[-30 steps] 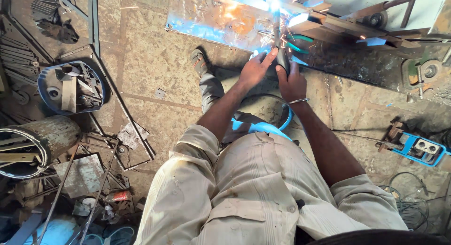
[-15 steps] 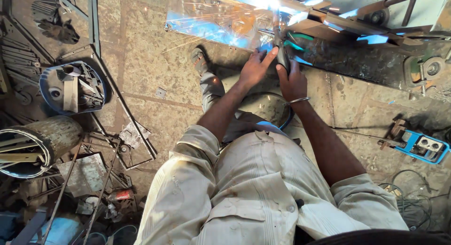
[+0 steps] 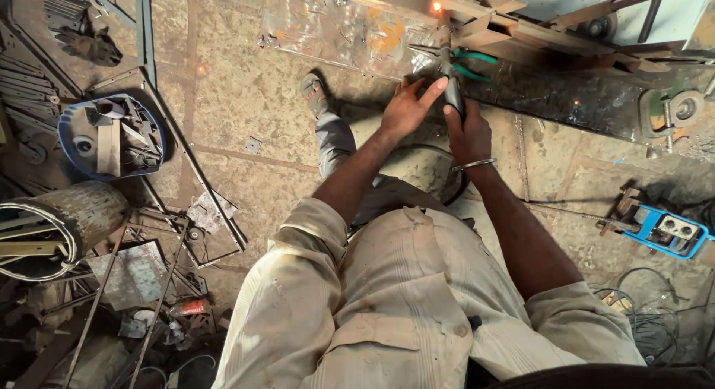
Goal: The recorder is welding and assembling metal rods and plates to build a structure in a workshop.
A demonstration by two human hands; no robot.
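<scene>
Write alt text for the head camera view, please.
Seen from above, a person's right hand grips a dark welding holder while the left hand steadies it near a small spark. Scrap metal lies on the stone floor.
</scene>
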